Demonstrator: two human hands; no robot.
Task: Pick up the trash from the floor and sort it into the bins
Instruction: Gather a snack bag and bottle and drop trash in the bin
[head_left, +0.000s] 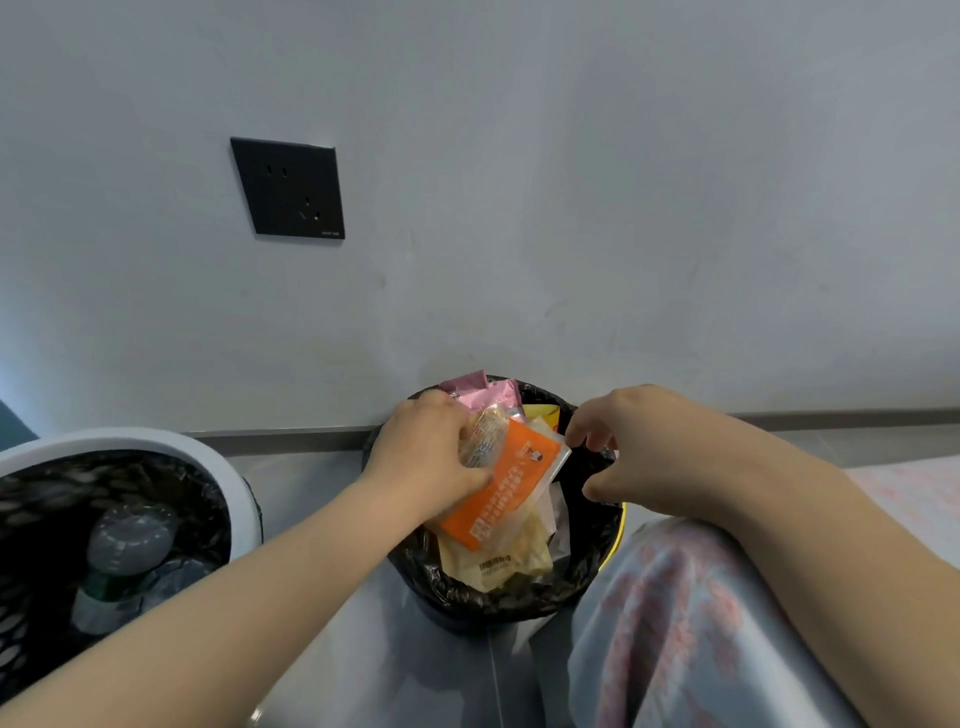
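Observation:
My left hand (426, 457) grips a bundle of wrappers over the small bin (597, 561) lined with a black bag: an orange packet (509, 488) in front, a clear printed wrapper (483, 436) and pink packets (478, 389) behind it. The bin holds beige paper wrappers (498, 566) and a yellow packet (543, 415). My right hand (628, 452) hovers over the bin's right rim with fingers loosely curled, its fingertips close to the orange packet's corner, holding nothing.
A white-rimmed bin (156, 447) with a black liner stands at the left and holds a plastic bottle (124, 556). A grey wall with a black socket (291, 189) rises right behind the bins. My knee in patterned cloth (691, 623) is at the lower right.

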